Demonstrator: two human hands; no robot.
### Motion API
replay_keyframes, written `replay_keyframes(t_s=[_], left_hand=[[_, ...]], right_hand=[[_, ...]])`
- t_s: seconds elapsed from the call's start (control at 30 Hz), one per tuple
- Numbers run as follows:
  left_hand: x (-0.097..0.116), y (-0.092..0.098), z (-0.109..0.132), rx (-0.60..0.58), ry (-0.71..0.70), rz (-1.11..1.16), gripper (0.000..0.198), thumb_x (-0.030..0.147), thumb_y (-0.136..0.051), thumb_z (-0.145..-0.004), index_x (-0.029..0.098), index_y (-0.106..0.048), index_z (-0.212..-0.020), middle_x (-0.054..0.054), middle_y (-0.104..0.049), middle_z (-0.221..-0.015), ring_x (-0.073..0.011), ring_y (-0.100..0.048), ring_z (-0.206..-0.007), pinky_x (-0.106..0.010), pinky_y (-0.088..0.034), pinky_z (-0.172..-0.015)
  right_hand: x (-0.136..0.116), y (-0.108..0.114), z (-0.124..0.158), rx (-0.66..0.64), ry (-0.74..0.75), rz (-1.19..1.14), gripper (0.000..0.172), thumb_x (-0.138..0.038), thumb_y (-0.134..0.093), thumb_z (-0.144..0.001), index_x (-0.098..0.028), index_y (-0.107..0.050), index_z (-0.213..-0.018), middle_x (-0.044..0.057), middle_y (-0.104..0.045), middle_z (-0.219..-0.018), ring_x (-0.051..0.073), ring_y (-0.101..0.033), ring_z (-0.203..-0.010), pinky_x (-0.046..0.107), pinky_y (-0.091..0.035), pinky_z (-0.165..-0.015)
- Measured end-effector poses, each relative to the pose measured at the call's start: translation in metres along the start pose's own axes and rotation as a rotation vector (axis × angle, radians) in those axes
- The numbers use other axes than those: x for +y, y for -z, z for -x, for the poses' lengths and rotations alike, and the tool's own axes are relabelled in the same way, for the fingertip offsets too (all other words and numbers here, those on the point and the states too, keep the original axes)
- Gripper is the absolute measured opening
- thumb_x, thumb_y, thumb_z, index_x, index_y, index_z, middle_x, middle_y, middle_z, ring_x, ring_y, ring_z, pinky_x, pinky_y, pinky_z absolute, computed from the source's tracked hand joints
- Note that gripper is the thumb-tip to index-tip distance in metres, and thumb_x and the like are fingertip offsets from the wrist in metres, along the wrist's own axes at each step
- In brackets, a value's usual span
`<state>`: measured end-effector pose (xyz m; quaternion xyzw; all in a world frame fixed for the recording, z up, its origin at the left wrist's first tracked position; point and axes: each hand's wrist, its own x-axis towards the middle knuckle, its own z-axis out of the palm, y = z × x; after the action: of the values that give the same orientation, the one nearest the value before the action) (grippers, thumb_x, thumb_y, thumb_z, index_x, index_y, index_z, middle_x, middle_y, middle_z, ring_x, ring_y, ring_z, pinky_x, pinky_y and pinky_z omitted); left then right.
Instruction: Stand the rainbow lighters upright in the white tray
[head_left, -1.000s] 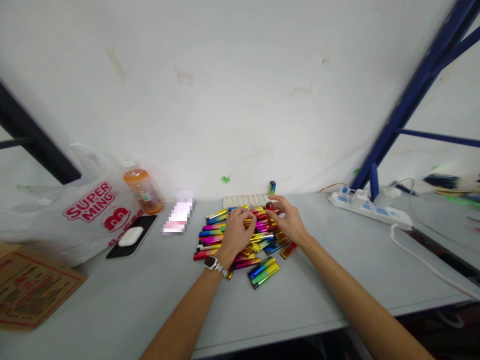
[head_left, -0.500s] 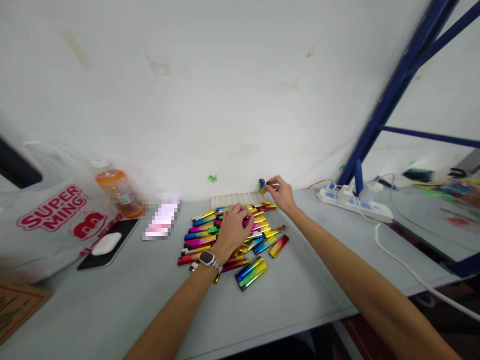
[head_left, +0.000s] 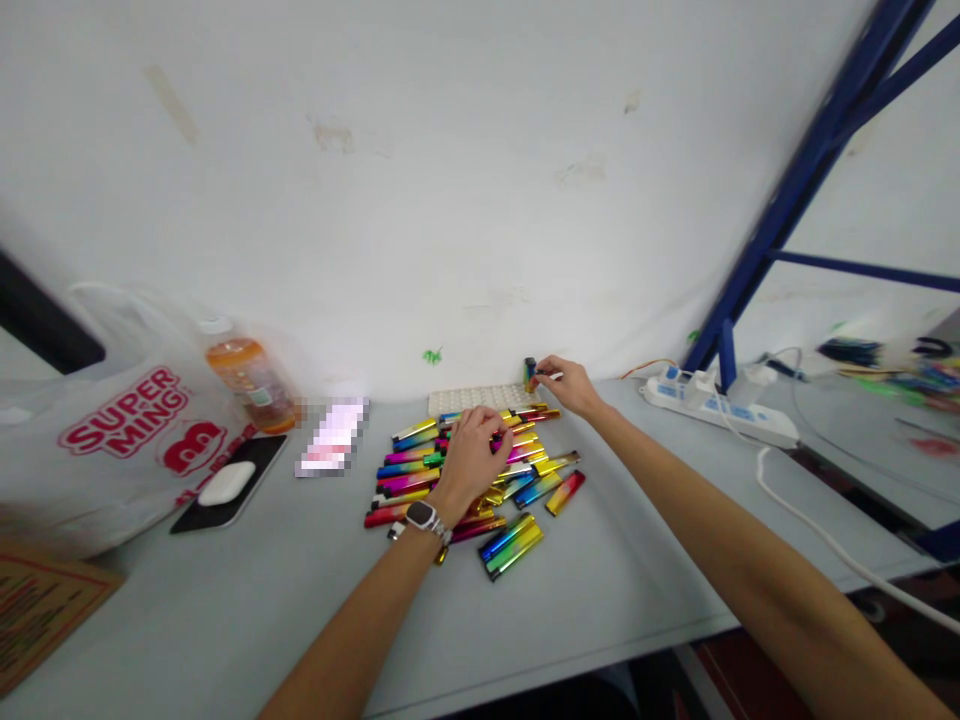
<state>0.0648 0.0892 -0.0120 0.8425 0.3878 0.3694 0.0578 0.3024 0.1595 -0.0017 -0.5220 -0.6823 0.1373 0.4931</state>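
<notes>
Many shiny rainbow-coloured lighters (head_left: 409, 482) lie in a loose pile on the grey table. My left hand (head_left: 477, 448), with a watch (head_left: 425, 517) on the wrist, rests over the pile. Its fingers curl together around what appears to be a lighter, mostly hidden. Behind the pile, against the wall, is a whitish tray (head_left: 472, 400) with a grid of small cells. Upright at its right end stands a small group of lighters (head_left: 529, 372). Beside them, my right hand (head_left: 568, 384) pinches a lighter by its dark top; most of that lighter is hidden.
Left of the pile are a blurred-out phone (head_left: 334, 438), an orange drink bottle (head_left: 255, 380), a white case (head_left: 226, 484) on a dark phone, a plastic bag (head_left: 135, 450) and a cardboard box (head_left: 52, 610). A power strip (head_left: 720, 412) with cables and a blue frame (head_left: 772, 215) stand right.
The view has shifted slightly, moving everything a little to the right. My right hand stays at the tray's right end, and my left hand remains over the pile.
</notes>
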Motion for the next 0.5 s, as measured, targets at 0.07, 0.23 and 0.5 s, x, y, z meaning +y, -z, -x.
replay_keyframes(t_s=[0.07, 0.23, 0.5], left_hand=[[0.0, 0.0, 0.0, 0.001, -0.002, -0.001, 0.013, 0.026, -0.055, -0.09, 0.022, -0.064, -0.081, -0.006, -0.063, -0.098, -0.0232, -0.055, -0.098, -0.041, -0.044, -0.089], [-0.002, -0.001, -0.001, -0.016, 0.008, -0.012, 0.013, 0.026, -0.054, -0.091, 0.021, -0.065, -0.085, -0.006, -0.063, -0.099, -0.0236, -0.054, -0.099, -0.041, -0.044, -0.09], [-0.001, 0.0, -0.001, -0.011, 0.007, -0.046, 0.014, 0.026, -0.053, -0.091, 0.02, -0.065, -0.085, -0.006, -0.063, -0.099, -0.0235, -0.054, -0.099, -0.041, -0.044, -0.089]], right_hand=[[0.001, 0.006, -0.003, -0.034, 0.018, 0.057, 0.012, -0.021, -0.064, -0.077, -0.018, -0.07, -0.087, 0.003, -0.073, -0.079, 0.018, -0.066, -0.074, 0.034, -0.05, -0.078], [0.002, 0.013, -0.01, -0.12, 0.055, 0.2, 0.015, -0.018, -0.067, -0.078, -0.019, -0.076, -0.09, 0.004, -0.073, -0.087, 0.017, -0.065, -0.073, 0.032, -0.049, -0.08], [0.002, -0.004, -0.003, 0.021, 0.061, 0.318, 0.024, -0.019, -0.063, -0.084, -0.017, -0.068, -0.107, 0.005, -0.065, -0.099, 0.012, -0.063, -0.067, 0.027, -0.05, -0.072]])
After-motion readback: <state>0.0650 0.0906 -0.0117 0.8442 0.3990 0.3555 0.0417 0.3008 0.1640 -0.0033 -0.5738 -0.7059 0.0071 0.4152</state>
